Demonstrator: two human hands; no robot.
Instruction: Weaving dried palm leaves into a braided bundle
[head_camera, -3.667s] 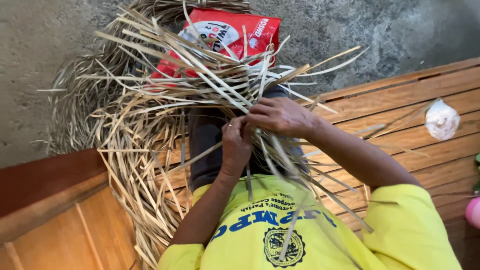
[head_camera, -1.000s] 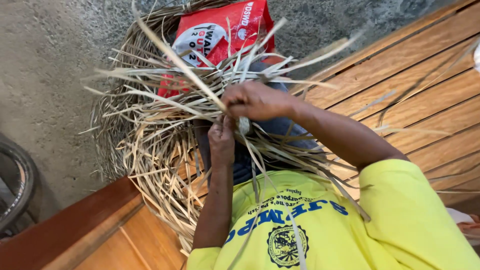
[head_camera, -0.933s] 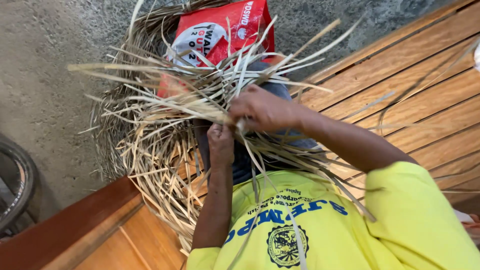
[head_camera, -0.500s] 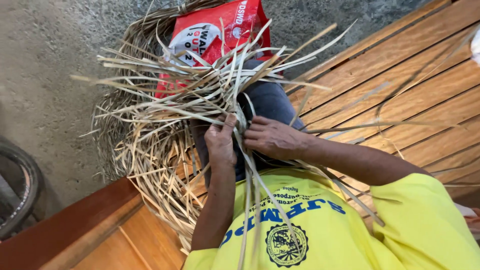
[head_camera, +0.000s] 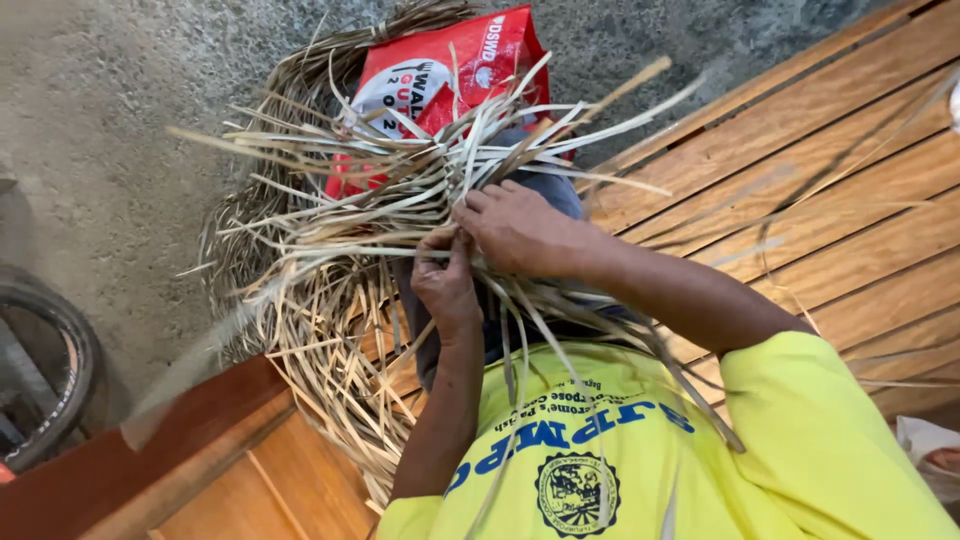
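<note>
A loose bundle of dried pale leaf strips (head_camera: 400, 190) fans out over my lap, with long ends trailing down across my yellow shirt (head_camera: 600, 450). My left hand (head_camera: 445, 285) pinches strips at the middle of the bundle. My right hand (head_camera: 520, 230) lies just above and to the right of it, fingers closed over the strips where they cross. The two hands touch at the fingertips. My dark trousers (head_camera: 545, 195) show beneath the strips.
A red printed plastic bag (head_camera: 440, 70) lies beyond the bundle on the grey concrete floor (head_camera: 100, 120). A heap of more dried strips (head_camera: 310, 330) hangs over the wooden slatted bench (head_camera: 800, 160). A tyre (head_camera: 50, 380) is at far left, a white bag (head_camera: 930, 445) at lower right.
My right hand has risen from beside my left hand to sit over the strip crossing. The left hand stays on the bundle, and the view has shifted slightly.
</note>
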